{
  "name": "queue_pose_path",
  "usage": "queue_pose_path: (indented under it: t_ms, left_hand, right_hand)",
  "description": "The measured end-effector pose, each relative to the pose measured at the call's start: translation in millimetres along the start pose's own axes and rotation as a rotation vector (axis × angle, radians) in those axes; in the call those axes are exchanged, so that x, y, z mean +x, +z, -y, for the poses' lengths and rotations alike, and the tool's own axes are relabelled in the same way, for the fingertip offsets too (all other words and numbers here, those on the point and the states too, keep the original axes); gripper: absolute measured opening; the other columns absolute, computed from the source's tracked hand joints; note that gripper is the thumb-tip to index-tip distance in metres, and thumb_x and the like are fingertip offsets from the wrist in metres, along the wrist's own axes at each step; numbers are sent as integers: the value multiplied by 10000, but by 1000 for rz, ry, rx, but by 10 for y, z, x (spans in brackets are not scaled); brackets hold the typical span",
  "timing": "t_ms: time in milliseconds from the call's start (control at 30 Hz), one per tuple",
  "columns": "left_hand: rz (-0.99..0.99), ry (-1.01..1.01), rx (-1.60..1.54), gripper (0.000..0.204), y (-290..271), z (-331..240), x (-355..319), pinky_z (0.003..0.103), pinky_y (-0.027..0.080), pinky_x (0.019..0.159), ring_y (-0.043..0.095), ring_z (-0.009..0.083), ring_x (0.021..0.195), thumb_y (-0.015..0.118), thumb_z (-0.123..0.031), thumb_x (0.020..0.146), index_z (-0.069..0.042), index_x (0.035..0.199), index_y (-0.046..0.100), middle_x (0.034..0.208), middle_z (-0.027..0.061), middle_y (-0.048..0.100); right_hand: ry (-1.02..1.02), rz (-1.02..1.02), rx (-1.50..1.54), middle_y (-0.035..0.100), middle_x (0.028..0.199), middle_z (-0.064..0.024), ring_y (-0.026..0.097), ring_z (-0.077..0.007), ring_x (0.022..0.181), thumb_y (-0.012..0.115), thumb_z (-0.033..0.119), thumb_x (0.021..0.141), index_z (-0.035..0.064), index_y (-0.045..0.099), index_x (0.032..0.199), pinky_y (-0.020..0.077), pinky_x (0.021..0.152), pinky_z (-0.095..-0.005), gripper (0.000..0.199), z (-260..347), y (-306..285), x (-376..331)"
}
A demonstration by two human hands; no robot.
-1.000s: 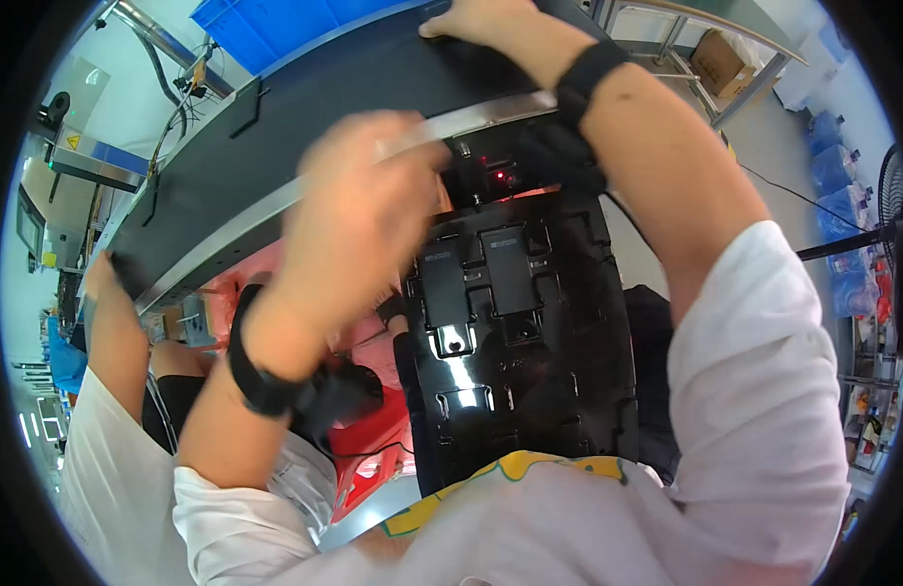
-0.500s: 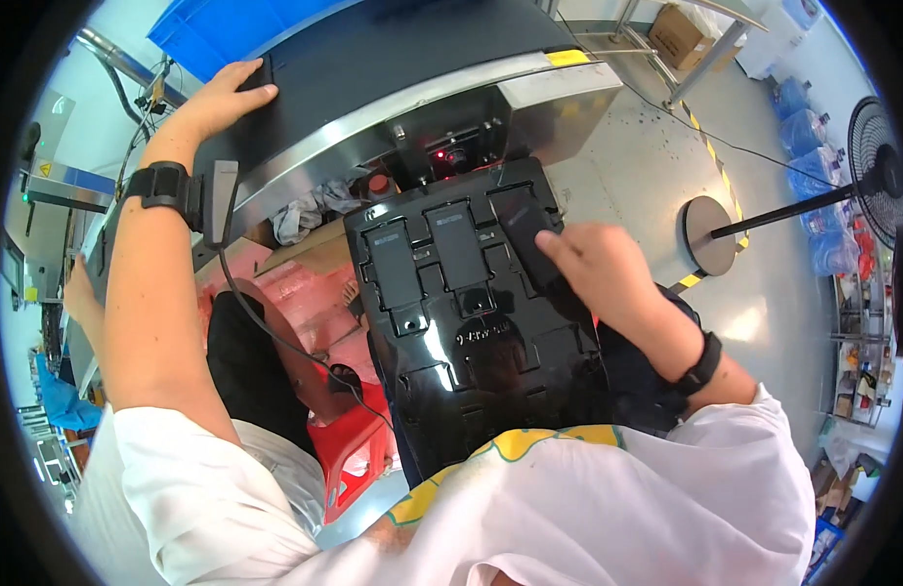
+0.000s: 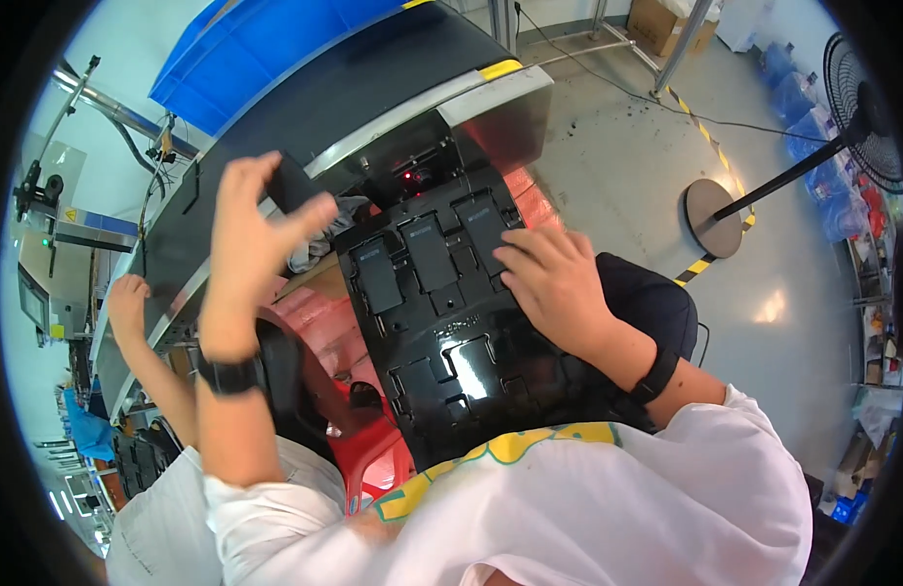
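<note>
A glossy black moulded tray [image 3: 441,391] lies across my lap. Three flat black rectangular pieces [image 3: 430,252] fill the recesses of its far row, and the nearer recesses hold none. My right hand [image 3: 559,293] rests on the tray's right side, fingers apart and slightly bent, tips close to the rightmost piece [image 3: 481,221]. Smeared by motion, my left hand [image 3: 251,234] is raised between the belt and the tray. A flat black piece [image 3: 295,184] shows between its thumb and fingers, apparently gripped there.
Beyond the tray runs a black conveyor belt [image 3: 412,73] with a metal edge, another thin black piece [image 3: 190,188] on it. A blue bin [image 3: 246,59] stands behind. A co-worker's hand [image 3: 129,308] is at the belt's left. A red stool [image 3: 373,459] and a fan [image 3: 710,220] stand nearby.
My left hand has come off the belt toward the tray with a black piece. My right hand has let go of the rightmost piece, now in its recess. The co-worker's hand has moved nearer the belt.
</note>
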State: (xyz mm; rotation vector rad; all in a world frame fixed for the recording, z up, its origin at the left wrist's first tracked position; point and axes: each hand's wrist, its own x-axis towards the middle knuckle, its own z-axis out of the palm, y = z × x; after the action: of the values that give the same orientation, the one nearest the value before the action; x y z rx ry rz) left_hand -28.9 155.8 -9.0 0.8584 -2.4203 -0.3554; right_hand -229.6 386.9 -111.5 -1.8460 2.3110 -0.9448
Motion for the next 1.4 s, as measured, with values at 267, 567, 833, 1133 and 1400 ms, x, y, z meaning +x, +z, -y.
queue_pose_path:
  t_ms: [267, 567, 833, 1133, 1400]
  left_hand:
    - [557, 33, 3, 853, 73, -880, -1614, 415, 379, 919, 463, 327, 1045, 845, -405, 526, 14, 1196, 523, 1105, 149, 463]
    - [439, 83, 45, 657, 301, -822, -2209, 473, 324, 1002, 421, 363, 1216, 790, -287, 659, 16, 1183, 536, 1306, 166, 446]
    - [272, 134, 114, 514, 419, -793, -2360, 447, 326, 995, 496, 318, 1201, 766, -278, 691, 20, 1078, 605, 1266, 170, 544]
    - [235, 80, 91, 518, 437, -731, -2348, 439, 335, 970, 518, 299, 1168, 772, -292, 674, -3, 1072, 610, 1244, 151, 558]
    - [326, 89, -44, 512, 417, -623, -2301, 444, 345, 943, 489, 265, 1180, 739, -355, 728, -65, 1123, 589, 1318, 92, 509]
  right_hand:
    - [-217, 159, -87, 391, 1423, -53, 306, -224, 1355, 551, 119, 864, 47, 525, 1260, 218, 1087, -516, 404, -99, 197, -79]
    - [-296, 121, -104, 516, 1309, -52, 402, -211, 1293, 566, 124, 840, 71, 598, 1164, 294, 1036, -529, 329, -167, 144, -138]
    - [-480, 99, -151, 596, 1079, -60, 543, -192, 1071, 581, 128, 808, 49, 620, 1036, 338, 1003, -459, 244, -311, 154, 307]
    - [-545, 440, -164, 640, 894, -75, 619, -201, 888, 578, 169, 807, 77, 658, 947, 456, 855, -410, 186, 21, -293, 1013]
    - [-167, -43, 87, 635, 857, -266, 627, -385, 867, 534, 386, 866, -29, 669, 873, 490, 793, -433, 436, 392, -210, 3241]
